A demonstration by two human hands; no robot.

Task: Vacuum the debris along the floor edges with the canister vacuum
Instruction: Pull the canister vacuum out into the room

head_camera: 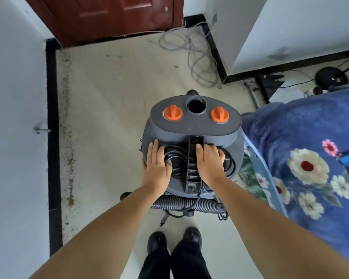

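Note:
A grey canister vacuum [191,125] stands on the tiled floor in front of my feet, with two orange knobs [172,113] and an open hose port [196,105] on its lid. A black power cord [176,158] is coiled on top around the black carry handle [194,158]. My left hand [157,168] lies flat on the lid left of the handle, thumb on the coil. My right hand [209,164] is right of the handle, fingers curled into the cord. A ribbed grey hose [187,205] lies against the canister's near side. Debris [67,137] lines the left wall's black baseboard [52,137].
A bed with a blue floral blanket [310,158] crowds the right side. Loose grey cables [195,53] lie near the far wall corner, beside a brown door [117,17]. A black stand base [331,76] and more wires sit at far right. A metal doorstop [41,130] juts from the left wall.

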